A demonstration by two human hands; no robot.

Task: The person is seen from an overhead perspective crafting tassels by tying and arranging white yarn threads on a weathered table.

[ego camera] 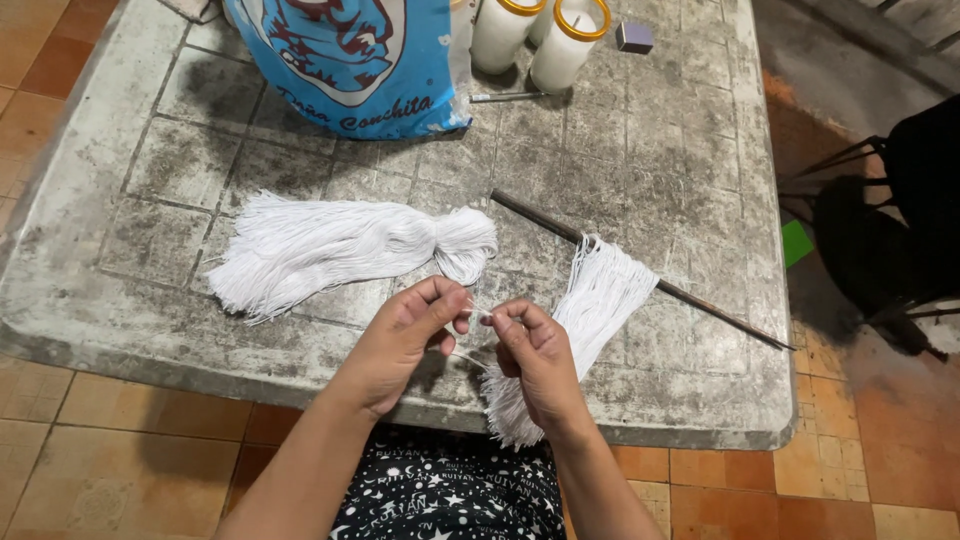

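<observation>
Your left hand (pixel 405 335) and right hand (pixel 535 360) meet just over the near edge of the stone table (pixel 130 250), fingers curled in, both pinching the same thin white string (pixel 475 316) btwn thumb and forefinger. The string runs short btwn the two pinches, w/ a loose bit trailing down below your left hand. Can't tell if it's knotted.

Just beside your right hand, partly under it, lies a bundle of white strings (pixel 600 295). It hangs off a thin dark rod (pixel 640 275) that lies diagonally across the table, strands fanning toward you and past the table edge.

Left of your hands, a bigger hank of white yarn (pixel 330 245) lies flat on the table, tied near its right end, cut ends spread to the left. It's near your left hand, not touching.

At the far side: a blue and white plastic bag (pixel 350 60), two white candles in glass w/ yellow rims (pixel 565 40), a small purple box (pixel 634 37). Off to the right, a dark chair (pixel 890 230) on the tiled floor (pixel 120 460).
</observation>
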